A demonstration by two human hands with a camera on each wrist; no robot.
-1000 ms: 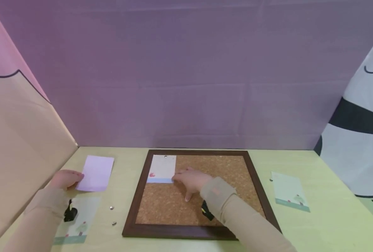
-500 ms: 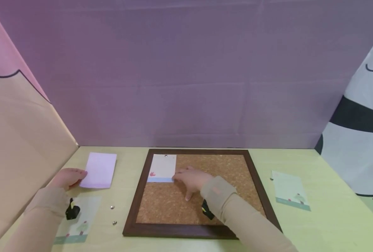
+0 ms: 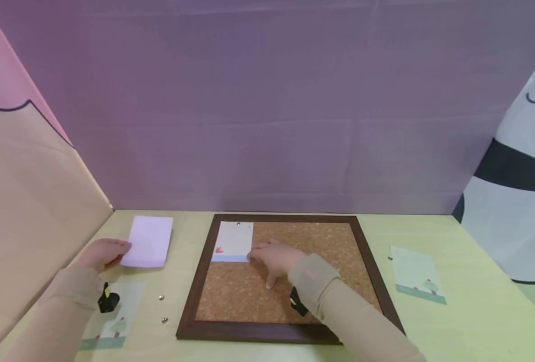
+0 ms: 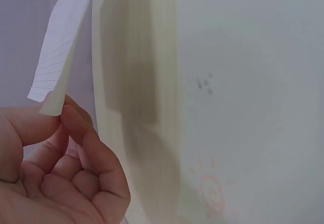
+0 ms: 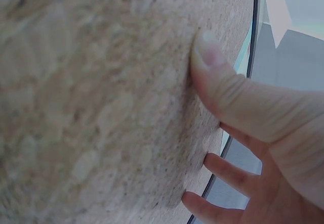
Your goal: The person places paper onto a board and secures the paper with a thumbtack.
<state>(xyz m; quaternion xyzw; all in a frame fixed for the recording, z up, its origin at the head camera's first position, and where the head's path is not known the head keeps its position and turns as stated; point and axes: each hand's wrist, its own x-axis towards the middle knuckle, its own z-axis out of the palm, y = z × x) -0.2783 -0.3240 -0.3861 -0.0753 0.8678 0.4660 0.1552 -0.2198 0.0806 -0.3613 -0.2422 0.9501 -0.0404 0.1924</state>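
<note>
Lying nearest, L card [image 3: 113, 334] w/ green strip is flat on tabletop [image 3: 489, 311], partly hidden by L wrist cam [image 3: 109, 302]. 2 loose pins [image 3: 165, 320] sit btwn it & corkboard [image 3: 249, 332]. R card [image 3: 418, 276] lies on tabletop past corkboard's R side, another pin [image 3: 390, 258] just beside it. R hand [image 3: 276, 259]: fingers spread, gripping nothing; tips down at near R corner of white card [image 3: 233, 244]. White card occupies corkboard's far L corner, w/ 1 pin at its far edge. L hand [image 3: 104, 251]: thumb & fingers pinch lilac note [image 3: 148, 241] by its L edge; note is raised above tabletop, L of corkboard. Backdrop [image 3: 267, 100] stands behind all.

Step in hand (judged): lifting note w/ L hand while R hand steadies white card. Next move prob. calls for a firm pinch, note flat, & R hand moved clear if note goes to corkboard.
</note>
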